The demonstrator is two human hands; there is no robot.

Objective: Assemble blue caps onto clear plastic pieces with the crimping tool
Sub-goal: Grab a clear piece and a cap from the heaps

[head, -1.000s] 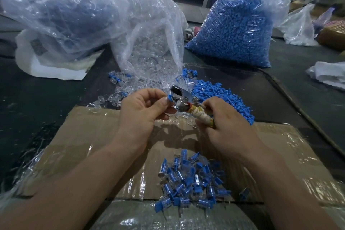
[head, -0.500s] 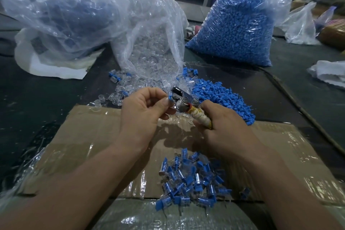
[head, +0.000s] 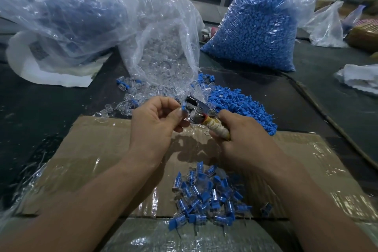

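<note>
My left hand pinches a small blue cap on a clear piece and holds it against the metal jaws of the crimping tool. My right hand grips the tool's tape-wrapped handle. A pile of finished blue-capped pieces lies on the taped cardboard below my hands. Loose blue caps are heaped just beyond the tool. Clear pieces spill from an open clear bag.
A full bag of blue caps stands at the back right. A large crumpled plastic bag lies at the back left on a white sheet. More bags and white cloth sit at the far right on the dark tabletop.
Both hands and the tool stay almost in place. The piece in my left fingers has shifted slightly against the jaws.
</note>
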